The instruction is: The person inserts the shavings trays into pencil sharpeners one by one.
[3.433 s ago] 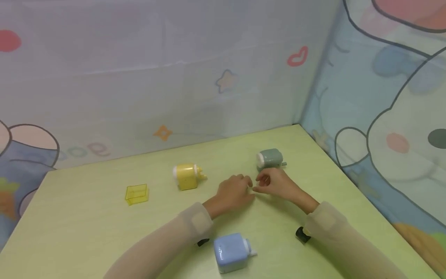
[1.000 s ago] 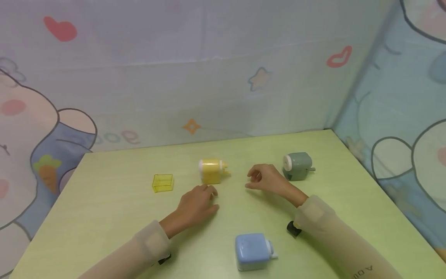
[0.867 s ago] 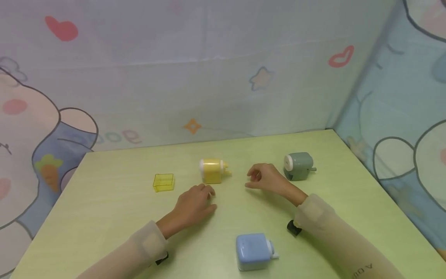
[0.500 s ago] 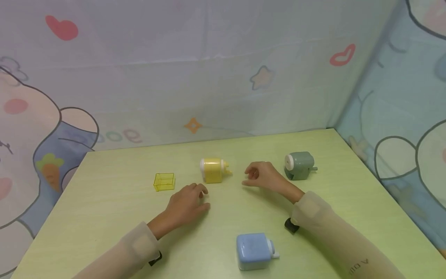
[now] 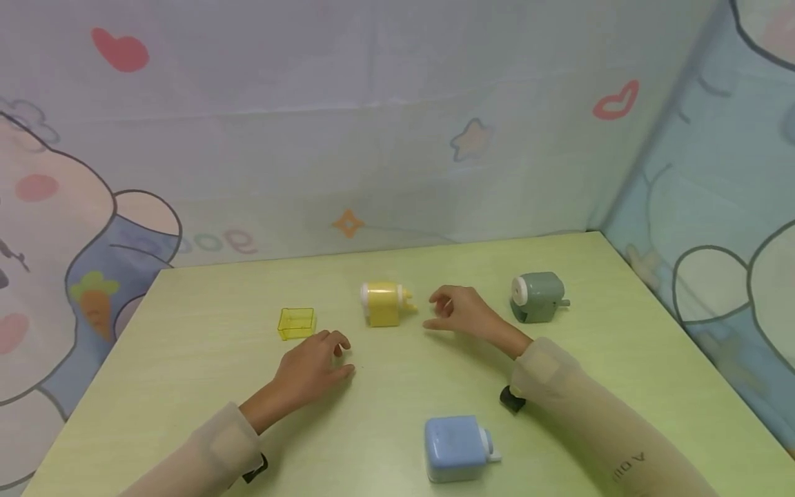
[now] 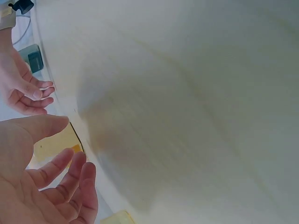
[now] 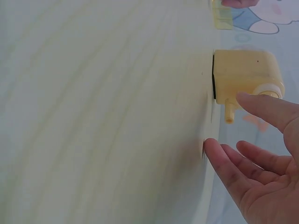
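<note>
A yellow crank pencil sharpener [image 5: 384,304] lies on the table, its crank side facing my right hand [image 5: 467,315]. That hand hovers just right of it, fingers loosely bent and holding nothing; in the right wrist view its thumb overlaps the sharpener [image 7: 245,70]. My left hand [image 5: 308,369] is over the table, in front of a clear yellow open-topped drawer [image 5: 297,323]. Between its parted thumb and fingers nothing is held. A green pencil sharpener [image 5: 539,297] stands behind the right hand. Nearest the front is a blue pencil sharpener [image 5: 456,447].
The pale green-yellow table [image 5: 186,386] ends at the back against a printed cloth [image 5: 298,152], with another cloth panel along the right side. Black wrist cameras hang under both sleeves, one [image 5: 512,399] beneath the right.
My hands, close together 3.4 seconds ago, have parted. Over the last second the left moved further left and the right drifted left toward the yellow sharpener. The head view also turned left.
</note>
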### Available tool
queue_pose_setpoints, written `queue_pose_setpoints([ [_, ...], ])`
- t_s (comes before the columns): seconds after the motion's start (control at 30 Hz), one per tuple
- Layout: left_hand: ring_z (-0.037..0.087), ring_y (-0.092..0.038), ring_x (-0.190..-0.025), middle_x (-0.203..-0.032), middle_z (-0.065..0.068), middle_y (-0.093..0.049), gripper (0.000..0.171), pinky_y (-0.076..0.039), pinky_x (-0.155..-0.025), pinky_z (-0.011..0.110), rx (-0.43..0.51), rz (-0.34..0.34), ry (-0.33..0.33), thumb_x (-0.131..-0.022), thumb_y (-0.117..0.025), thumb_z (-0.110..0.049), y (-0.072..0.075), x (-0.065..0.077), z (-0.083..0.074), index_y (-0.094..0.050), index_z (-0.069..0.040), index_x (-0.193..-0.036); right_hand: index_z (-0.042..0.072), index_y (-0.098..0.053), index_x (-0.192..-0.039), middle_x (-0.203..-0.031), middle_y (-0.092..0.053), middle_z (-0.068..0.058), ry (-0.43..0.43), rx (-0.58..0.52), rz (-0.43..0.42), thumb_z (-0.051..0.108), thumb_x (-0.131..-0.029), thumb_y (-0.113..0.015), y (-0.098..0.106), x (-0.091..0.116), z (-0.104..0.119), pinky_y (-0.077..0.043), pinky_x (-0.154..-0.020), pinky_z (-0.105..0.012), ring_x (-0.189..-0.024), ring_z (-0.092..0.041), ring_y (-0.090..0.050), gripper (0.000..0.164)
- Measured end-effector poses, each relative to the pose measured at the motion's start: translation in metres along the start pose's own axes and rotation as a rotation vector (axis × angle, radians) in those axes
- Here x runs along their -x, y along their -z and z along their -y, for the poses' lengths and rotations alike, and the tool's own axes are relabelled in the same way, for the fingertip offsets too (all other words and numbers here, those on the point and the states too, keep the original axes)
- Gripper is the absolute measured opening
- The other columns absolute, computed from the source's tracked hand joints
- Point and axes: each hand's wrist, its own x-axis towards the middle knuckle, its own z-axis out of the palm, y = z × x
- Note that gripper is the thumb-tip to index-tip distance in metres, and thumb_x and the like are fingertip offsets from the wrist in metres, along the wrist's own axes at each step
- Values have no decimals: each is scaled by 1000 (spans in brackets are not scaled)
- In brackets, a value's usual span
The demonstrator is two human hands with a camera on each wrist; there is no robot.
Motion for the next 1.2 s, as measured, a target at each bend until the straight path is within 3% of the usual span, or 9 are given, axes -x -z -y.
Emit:
queue_pose_setpoints([
  [0.5,8,-50,-74,-87,-8,-54,29,-42,-53,28,-15,1,79,-77,-69,-35,11,21,25,-58,-18,-99,-2,-48,-122,-105,-54,-18,-25,-58,-9,27,-75,-75,-7,-10,7,-49,-70,-31,-82,-21,-57,62],
  [0.73,10,-51,-75,-88,-7,-55,29,-43,-56,29,-24,-2,99,-77,-69,-34,13,28,35,-58,-17,-98,-2,-48,-122,-107,-54,-18,-48,-76,-30,26,-75,-75,-11,-13,8,-48,-72,-32,-85,-23,-56,62],
  [1.2,8,-49,-71,-86,-6,-54,25,-43,-55,28,-41,-2,136,-78,-69,-33,20,39,53,-60,-16,-93,-3,-48,-121,-107,-54,-19,-11,-117,-73,24,-75,-75,-12,-14,13,-49,-72,-33,-89,-29,-56,60],
])
